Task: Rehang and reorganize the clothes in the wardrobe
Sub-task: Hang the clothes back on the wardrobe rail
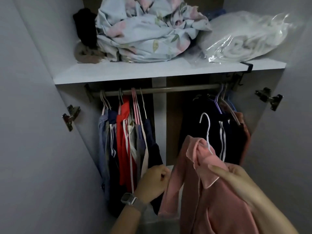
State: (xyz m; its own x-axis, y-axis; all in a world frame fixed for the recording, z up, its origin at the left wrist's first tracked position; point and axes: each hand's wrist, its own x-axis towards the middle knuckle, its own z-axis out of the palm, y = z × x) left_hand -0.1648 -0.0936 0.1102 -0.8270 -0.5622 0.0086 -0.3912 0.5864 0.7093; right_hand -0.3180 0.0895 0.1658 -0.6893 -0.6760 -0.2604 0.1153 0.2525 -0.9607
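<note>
A pink garment (211,196) hangs on a white hanger (206,132), held below the wardrobe rail (177,89). My right hand (236,178) grips the garment near its collar. My left hand (154,181), with a watch on the wrist, grips the garment's left shoulder or sleeve edge. The hanger's hook points up, free of the rail. On the rail's left hang several clothes (128,146), red, blue and striped. Dark clothes (217,130) hang at the right. A bare stretch of rail lies between the two groups.
The shelf (118,71) above the rail holds a crumpled floral sheet (148,31), a black item (86,26) and a bagged white blanket (244,38). Both wardrobe doors stand open, hinges at left (70,117) and right (270,98).
</note>
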